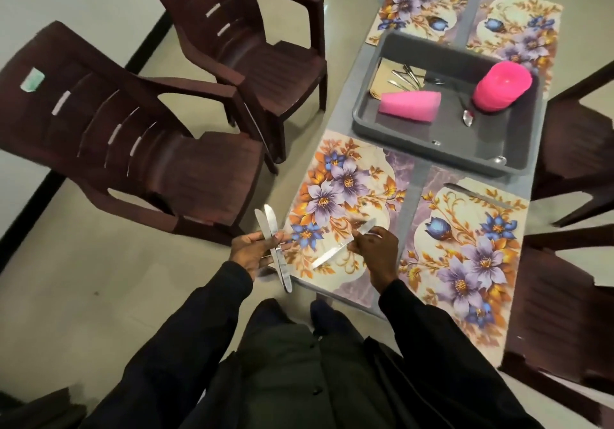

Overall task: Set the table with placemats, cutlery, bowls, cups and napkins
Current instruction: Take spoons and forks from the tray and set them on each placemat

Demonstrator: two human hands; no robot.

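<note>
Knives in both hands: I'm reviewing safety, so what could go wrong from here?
1. The left hand pinches several knives out past the table edge; one could slip to the floor.
2. The right hand holds a knife at the placemat edge; it may slide off.

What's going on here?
A person is setting out knives. The left hand grips two knives; the right hand holds a third knife over the near-left placemat, one of four laid out. Pink bowls, pink cups and other cutlery sit in the grey tub.
</note>
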